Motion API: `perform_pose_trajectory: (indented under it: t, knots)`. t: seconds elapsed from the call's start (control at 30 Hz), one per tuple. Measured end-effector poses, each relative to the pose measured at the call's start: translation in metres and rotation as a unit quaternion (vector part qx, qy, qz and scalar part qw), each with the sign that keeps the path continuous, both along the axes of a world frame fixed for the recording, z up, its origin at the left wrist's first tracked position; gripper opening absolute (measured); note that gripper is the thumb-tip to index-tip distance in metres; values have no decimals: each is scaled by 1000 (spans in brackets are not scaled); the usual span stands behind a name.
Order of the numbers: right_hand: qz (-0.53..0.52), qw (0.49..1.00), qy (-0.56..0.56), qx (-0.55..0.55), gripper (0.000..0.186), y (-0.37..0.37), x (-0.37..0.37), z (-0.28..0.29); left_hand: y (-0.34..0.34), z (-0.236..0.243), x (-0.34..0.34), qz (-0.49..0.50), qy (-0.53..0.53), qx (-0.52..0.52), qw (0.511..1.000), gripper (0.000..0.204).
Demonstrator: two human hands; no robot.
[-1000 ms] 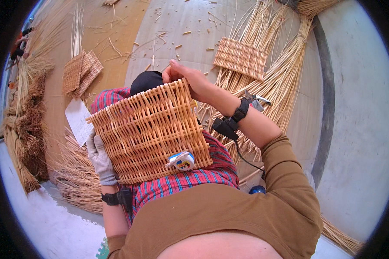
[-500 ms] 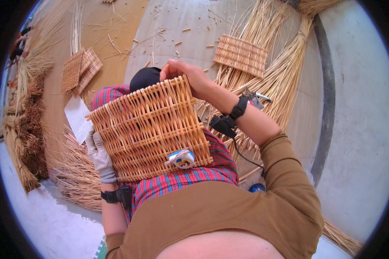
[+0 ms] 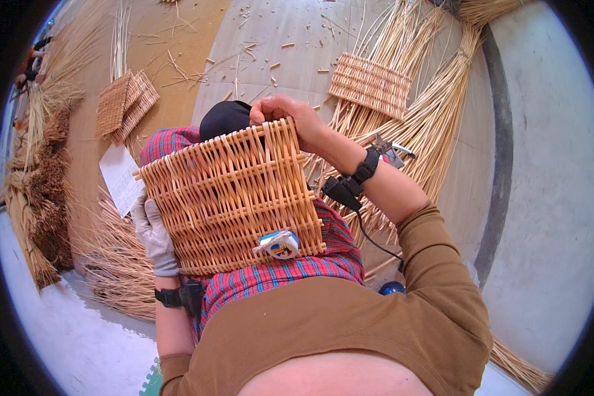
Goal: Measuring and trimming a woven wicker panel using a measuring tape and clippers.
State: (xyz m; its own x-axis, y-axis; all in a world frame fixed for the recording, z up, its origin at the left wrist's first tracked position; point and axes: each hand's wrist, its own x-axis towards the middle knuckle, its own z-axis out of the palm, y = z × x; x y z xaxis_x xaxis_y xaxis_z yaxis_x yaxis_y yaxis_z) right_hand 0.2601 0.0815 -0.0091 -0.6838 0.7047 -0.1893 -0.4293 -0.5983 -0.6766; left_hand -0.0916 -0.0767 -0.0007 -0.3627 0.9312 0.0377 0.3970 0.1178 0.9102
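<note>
A woven wicker panel [image 3: 224,195] rests tilted across my lap on red-and-blue plaid cloth [image 3: 270,269]. My gloved left hand [image 3: 153,237] grips the panel's left edge, fingers partly hidden beside it. At the far right corner, my bare right hand [image 3: 294,122] has its fingers bent over the top rim, holding it. A small white-and-blue tape measure [image 3: 278,244] lies on the panel near its lower right edge. Just beyond the rim is a dark rounded object [image 3: 221,122], partly covered by the panel.
Stacked woven panels [image 3: 115,109] and white paper [image 3: 119,175] lie to my left, among cane bundles [image 3: 46,198]. Another panel [image 3: 369,86] sits on long canes [image 3: 442,105] at upper right, near a metal tool [image 3: 389,152]. A blue round object [image 3: 391,288] is right of my lap.
Over the last second the panel and my two hands have shifted slightly upward and to the right. Both hands keep their hold, and the tape measure stays on the panel.
</note>
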Motion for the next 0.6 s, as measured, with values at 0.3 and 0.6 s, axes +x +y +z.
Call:
perform_pose_trajectory:
  t: [0.3, 0.6]
  knots:
    - [141, 816, -407, 386, 58, 17, 22, 77, 66, 114, 25, -264, 480, 116, 828, 74]
    - [344, 563, -636, 399, 83, -6, -16, 91, 106, 103, 60, -416, 375, -172, 810, 87]
